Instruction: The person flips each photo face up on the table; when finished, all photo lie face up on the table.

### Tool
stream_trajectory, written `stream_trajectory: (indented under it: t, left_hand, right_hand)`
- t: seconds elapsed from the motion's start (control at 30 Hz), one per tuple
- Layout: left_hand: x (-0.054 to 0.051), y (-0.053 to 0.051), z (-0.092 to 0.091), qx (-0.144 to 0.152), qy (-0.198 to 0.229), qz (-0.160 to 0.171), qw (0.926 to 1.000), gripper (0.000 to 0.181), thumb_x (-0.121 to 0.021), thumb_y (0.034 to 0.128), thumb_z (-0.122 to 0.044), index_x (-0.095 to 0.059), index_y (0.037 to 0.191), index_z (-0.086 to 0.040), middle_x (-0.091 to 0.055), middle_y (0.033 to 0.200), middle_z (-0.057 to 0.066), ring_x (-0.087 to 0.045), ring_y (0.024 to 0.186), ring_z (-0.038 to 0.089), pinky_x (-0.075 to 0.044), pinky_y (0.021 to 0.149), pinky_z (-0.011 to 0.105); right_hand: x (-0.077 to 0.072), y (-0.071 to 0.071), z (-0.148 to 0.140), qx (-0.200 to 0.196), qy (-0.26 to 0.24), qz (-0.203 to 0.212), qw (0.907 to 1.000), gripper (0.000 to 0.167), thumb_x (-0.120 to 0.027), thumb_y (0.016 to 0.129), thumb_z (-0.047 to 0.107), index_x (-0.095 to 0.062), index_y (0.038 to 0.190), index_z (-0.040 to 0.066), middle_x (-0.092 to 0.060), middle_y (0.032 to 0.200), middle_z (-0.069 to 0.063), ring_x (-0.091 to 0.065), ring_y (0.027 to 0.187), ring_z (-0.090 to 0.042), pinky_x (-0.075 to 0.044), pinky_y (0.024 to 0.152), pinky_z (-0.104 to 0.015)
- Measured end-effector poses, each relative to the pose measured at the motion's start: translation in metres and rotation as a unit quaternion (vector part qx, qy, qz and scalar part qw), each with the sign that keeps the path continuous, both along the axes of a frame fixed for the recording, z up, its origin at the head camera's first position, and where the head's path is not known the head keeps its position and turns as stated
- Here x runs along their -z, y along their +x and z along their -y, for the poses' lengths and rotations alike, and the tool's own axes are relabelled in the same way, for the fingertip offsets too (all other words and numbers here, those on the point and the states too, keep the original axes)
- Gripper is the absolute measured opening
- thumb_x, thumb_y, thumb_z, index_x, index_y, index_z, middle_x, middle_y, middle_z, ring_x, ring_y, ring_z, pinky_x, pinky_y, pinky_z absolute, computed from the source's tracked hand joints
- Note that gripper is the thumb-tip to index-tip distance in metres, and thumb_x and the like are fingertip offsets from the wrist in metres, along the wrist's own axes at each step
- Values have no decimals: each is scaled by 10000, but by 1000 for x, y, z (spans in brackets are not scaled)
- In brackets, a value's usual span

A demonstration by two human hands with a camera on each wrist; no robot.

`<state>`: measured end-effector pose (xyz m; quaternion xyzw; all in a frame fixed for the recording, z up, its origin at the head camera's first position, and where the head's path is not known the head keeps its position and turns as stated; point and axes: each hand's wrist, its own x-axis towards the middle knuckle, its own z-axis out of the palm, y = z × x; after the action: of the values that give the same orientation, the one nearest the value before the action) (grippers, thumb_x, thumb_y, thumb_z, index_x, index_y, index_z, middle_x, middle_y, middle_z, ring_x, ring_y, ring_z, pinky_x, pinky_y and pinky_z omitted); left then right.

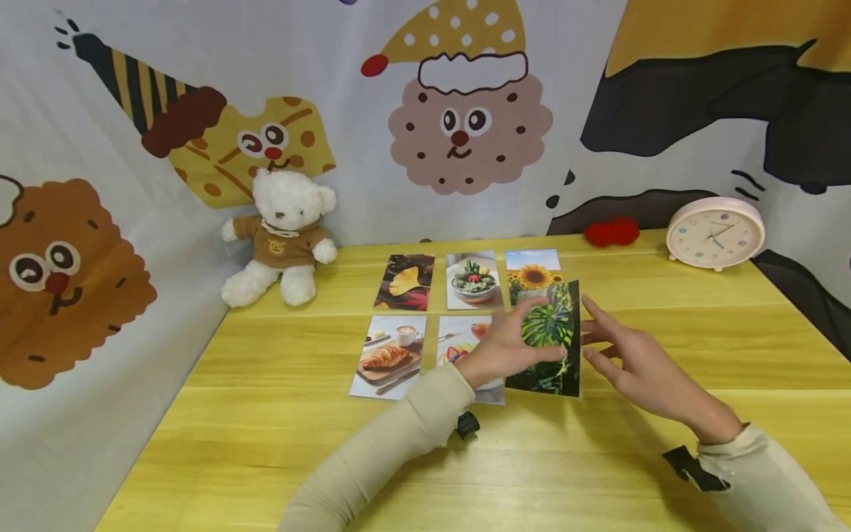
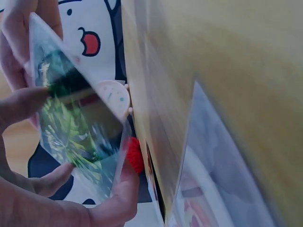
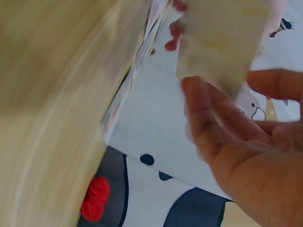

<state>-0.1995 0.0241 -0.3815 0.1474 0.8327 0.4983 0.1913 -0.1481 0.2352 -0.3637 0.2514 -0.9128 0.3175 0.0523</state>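
My left hand point(image 1: 501, 347) grips a glossy picture card point(image 1: 555, 332) showing a large green leaf, raised above the table and tilted. Its thumb and fingers hold the card's edges in the left wrist view. The right hand point(image 1: 645, 369) is beside the card's right edge, fingers extended and slightly bent. In the right wrist view its fingertips are at the border of the card's pale back point(image 3: 222, 42); whether they touch is unclear. Under and beside the left hand lie a sunflower card point(image 1: 534, 272), partly covered, and a fruit dessert card point(image 1: 455, 343), also partly hidden.
A ginkgo leaf card point(image 1: 404, 282), a cactus card point(image 1: 473, 281) and a croissant card point(image 1: 388, 358) lie on the wooden table point(image 1: 266, 443). A white teddy bear point(image 1: 282, 236) sits at back left. A red object point(image 1: 612, 232) and a round clock point(image 1: 716, 233) stand at back right.
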Motion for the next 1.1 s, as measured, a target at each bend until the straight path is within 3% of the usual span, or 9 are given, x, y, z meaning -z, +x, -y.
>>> stream_trajectory:
  t: [0.1, 0.2, 0.27, 0.33, 0.4, 0.6, 0.8, 0.97, 1.1]
  left_hand:
    - [-1, 2, 1, -15, -381, -183, 9991, 720, -750, 892, -381, -371, 1500, -455, -113, 1688, 175, -195, 1550, 369, -357, 1160, 620]
    - [-2, 2, 5, -13, -569, -350, 9978, 675, -692, 938, -358, -368, 1527, -401, -248, 1662, 133, -322, 1507, 321, -391, 1160, 560]
    - [-1, 2, 8, 36, -523, -425, 9977, 651, -654, 967, -323, -361, 1548, -343, -557, 1410, 146, -589, 1230, 279, -523, 1002, 473]
    - [-1, 1, 12, 57, -442, -472, 9979, 635, -631, 984, -302, -359, 1557, -297, -652, 1110, 92, -626, 935, 210, -548, 820, 389]
    - [-1, 0, 15, 61, -351, -482, 9982, 631, -630, 986, -295, -363, 1558, -274, -655, 1032, 71, -616, 851, 183, -542, 766, 347]
    - [2, -3, 20, 132, -284, -325, 9990, 653, -635, 972, -290, -353, 1561, -282, -525, 1485, 108, -582, 1310, 269, -510, 1066, 424]
    - [6, -6, 22, 323, -426, -302, 9981, 658, -623, 970, -297, -347, 1566, -250, -535, 1483, 132, -574, 1325, 279, -499, 1083, 422]
    - [7, -8, 24, 505, -580, -253, 9967, 654, -606, 994, -319, -320, 1576, -228, -561, 1458, 145, -657, 1163, 249, -512, 1046, 411]
    - [7, -9, 24, 597, -640, -176, 9960, 675, -598, 995, -326, -289, 1586, -220, -597, 1391, 167, -680, 981, 204, -540, 958, 393]
  right_hand:
    - [0, 0, -3, 40, 378, 54, 9993, 761, -602, 942, -35, -182, 1576, -62, -673, 1261, -254, -709, 1027, -320, -568, 717, -297]
    - [1, -2, -5, 116, 469, 276, 9985, 685, -530, 978, -21, -192, 1571, -69, -682, 1237, -261, -700, 1043, -324, -556, 767, -370]
    - [3, -4, -7, 230, 506, 440, 9975, 627, -484, 1016, 26, -202, 1567, -72, -677, 1250, -264, -696, 1065, -335, -554, 834, -444]
    - [5, -5, -9, 342, 530, 612, 9961, 590, -444, 1055, 100, -203, 1564, -78, -657, 1276, -280, -687, 1090, -368, -545, 881, -510]
    - [7, -7, -11, 454, 549, 797, 9943, 588, -414, 1080, 175, -200, 1563, -83, -637, 1301, -293, -665, 1125, -410, -525, 921, -576]
    - [15, -14, -15, 640, 562, 1253, 9885, 624, -373, 1100, 308, -229, 1552, -96, -604, 1341, -311, -613, 1184, -473, -509, 935, -619]
    - [21, -21, -16, 594, 623, 1582, 9837, 653, -412, 1088, 346, -285, 1522, -125, -617, 1299, -308, -660, 1074, -391, -561, 844, -526]
    - [23, -25, -16, 491, 669, 1996, 9764, 682, -438, 1079, 362, -267, 1529, -120, -682, 946, -127, -605, 782, -166, -491, 643, -308]
    - [23, -28, -15, 470, 535, 2398, 9682, 726, -433, 1075, 405, -210, 1559, -87, -587, 723, -52, -534, 617, -158, -443, 538, -290]
